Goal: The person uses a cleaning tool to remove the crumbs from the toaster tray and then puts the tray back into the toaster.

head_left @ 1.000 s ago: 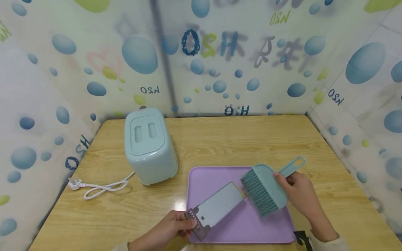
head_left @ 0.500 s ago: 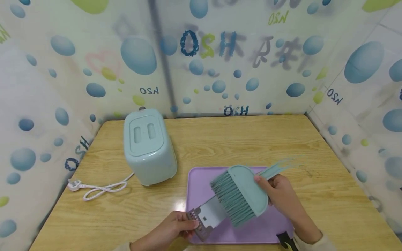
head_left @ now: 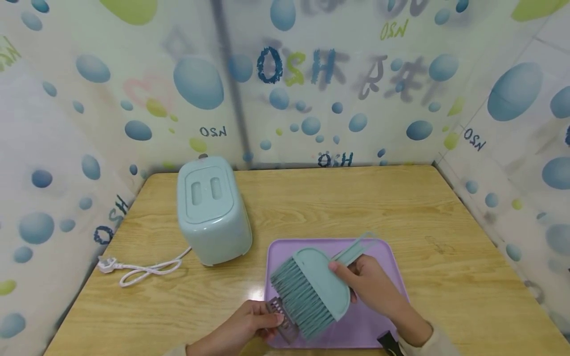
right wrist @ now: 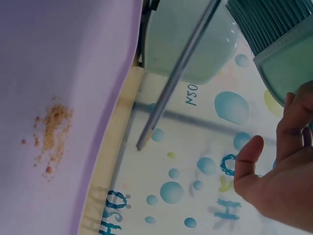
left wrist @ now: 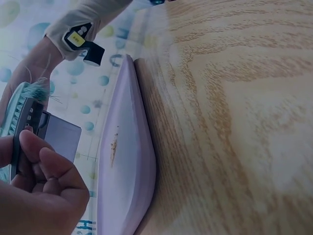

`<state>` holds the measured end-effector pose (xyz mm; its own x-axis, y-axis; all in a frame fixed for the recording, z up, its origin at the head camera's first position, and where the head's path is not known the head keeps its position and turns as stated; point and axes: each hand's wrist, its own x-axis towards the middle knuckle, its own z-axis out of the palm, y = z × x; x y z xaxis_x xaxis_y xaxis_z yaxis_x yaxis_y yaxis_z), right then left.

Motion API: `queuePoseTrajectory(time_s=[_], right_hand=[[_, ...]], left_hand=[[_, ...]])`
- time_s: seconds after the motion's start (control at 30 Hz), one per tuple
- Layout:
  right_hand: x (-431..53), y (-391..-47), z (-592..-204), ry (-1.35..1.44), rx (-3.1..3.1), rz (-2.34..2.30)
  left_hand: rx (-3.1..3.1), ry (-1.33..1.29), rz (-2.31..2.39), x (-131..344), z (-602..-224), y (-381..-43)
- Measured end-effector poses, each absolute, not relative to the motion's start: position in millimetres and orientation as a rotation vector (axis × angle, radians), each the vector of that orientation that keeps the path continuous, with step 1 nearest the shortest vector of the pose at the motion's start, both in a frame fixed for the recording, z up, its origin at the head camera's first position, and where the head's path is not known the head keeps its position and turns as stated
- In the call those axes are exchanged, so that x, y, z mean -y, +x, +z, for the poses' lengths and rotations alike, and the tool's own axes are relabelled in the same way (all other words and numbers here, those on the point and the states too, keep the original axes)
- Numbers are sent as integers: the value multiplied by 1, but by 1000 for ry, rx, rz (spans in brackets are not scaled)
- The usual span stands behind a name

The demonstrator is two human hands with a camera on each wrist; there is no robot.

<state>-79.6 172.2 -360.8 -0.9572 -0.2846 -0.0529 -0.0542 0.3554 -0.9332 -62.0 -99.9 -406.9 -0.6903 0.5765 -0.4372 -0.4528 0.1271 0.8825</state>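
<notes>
My left hand (head_left: 251, 319) pinches the brown slotted end of a flat metal crumb tray (head_left: 290, 333) between thumb and fingers. Above it, my right hand (head_left: 371, 287) grips a pale green brush (head_left: 320, 279) where the head meets the handle. The bristles lie over the crumb tray and hide most of its plate in the head view. Seen edge-on in the right wrist view, the crumb tray (right wrist: 172, 88) is held up above a purple tray (head_left: 362, 329). Brown crumbs (right wrist: 51, 132) lie on the purple tray.
A pale blue toaster (head_left: 211, 207) stands on the wooden table (head_left: 334, 202), left of the purple tray. Its white cord (head_left: 149, 269) lies looped beside it, ending in a plug (head_left: 107, 264). Patterned curtains surround the table's back and sides.
My right hand has swept the brush leftward and down along the crumb tray, from its far end to the slotted end. My left hand has stayed nearly still, holding the crumb tray.
</notes>
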Motion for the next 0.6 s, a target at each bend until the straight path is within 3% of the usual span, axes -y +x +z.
queuePoseTrajectory(time_s=[0.6], right_hand=[[-169,-80,-365,-140,-2603,-1478]], left_hand=[[-1596,143,1658,99,-407,-63]])
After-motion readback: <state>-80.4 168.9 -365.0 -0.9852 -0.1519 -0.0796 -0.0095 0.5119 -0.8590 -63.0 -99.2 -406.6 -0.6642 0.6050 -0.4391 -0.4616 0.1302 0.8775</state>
